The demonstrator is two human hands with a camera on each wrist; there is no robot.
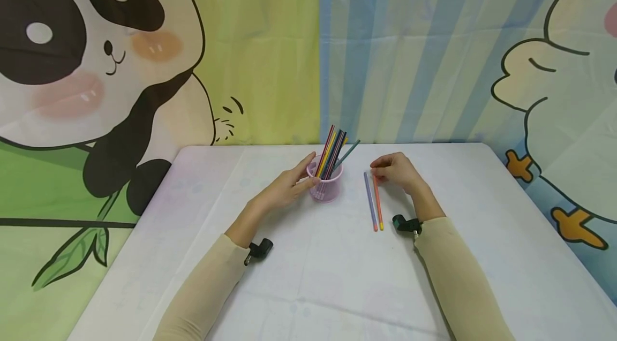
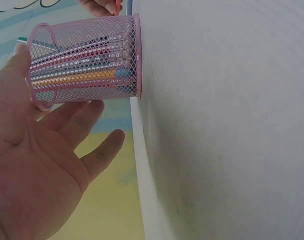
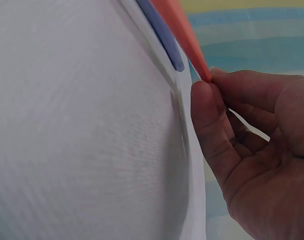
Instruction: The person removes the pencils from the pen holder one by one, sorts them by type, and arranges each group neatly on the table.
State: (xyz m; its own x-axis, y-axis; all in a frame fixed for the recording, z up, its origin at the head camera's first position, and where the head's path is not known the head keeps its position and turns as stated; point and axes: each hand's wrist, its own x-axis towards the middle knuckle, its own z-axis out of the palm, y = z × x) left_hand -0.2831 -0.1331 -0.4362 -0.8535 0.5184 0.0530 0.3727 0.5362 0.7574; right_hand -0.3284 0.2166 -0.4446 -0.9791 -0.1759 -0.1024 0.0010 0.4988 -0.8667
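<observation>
A pink mesh cup (image 1: 325,184) holding several coloured sticks (image 1: 332,151) stands mid-table. My left hand (image 1: 302,177) lies against its left side with fingers straight; in the left wrist view the palm (image 2: 42,165) faces the cup (image 2: 87,60) and the thumb touches its rim. To the right, a purple stick (image 1: 369,201) and an orange stick (image 1: 378,204) lie side by side on the white table (image 1: 313,277). My right hand (image 1: 381,172) pinches the far end of the orange stick (image 3: 179,25) between thumb and forefinger (image 3: 204,100); the purple stick (image 3: 161,35) lies just beside it.
A cartoon panda and bird backdrop (image 1: 270,46) hangs right behind the table's far edge. Small black cameras sit on both wrists (image 1: 260,249) (image 1: 406,223). The table's right edge (image 1: 554,223) slants toward me.
</observation>
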